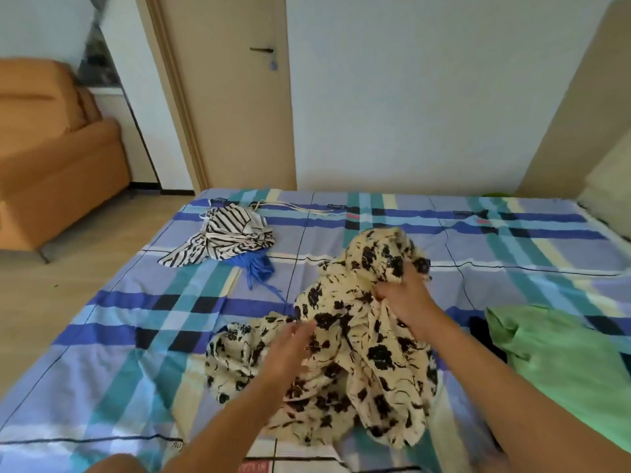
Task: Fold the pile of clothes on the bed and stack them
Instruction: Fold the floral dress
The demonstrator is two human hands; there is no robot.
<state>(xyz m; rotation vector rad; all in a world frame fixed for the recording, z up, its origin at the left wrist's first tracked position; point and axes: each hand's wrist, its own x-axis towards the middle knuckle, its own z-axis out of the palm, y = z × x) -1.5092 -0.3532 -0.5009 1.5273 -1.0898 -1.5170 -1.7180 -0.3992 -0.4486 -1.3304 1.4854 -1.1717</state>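
Head camera, looking down across the bed (pixel 102 370): nearest, by the middle of the near edge, a crumpled cream floral garment (pixel 358 370) lies heaped on the plaid sheet. The left hand (pixel 290 349) rests against the garment's left side with its fingers stretched onto the cloth. Blur hides whether they pinch it, so I cannot tell. A little farther in, the right hand (pixel 406 295) is clenched round a bunched fold of the same garment and holds its upper part raised off the sheet.

Toward the near right corner a green garment (pixel 563 363) lies spread, with something black (pixel 485 332) at its left edge. Toward the far left corner a black-and-white striped garment (pixel 225 233) sits in a loose heap over a blue garment (pixel 257 271), well apart from the floral one. Beyond the bed stand a closed door (pixel 235 97) and, to the left, an orange sofa (pixel 51 148).
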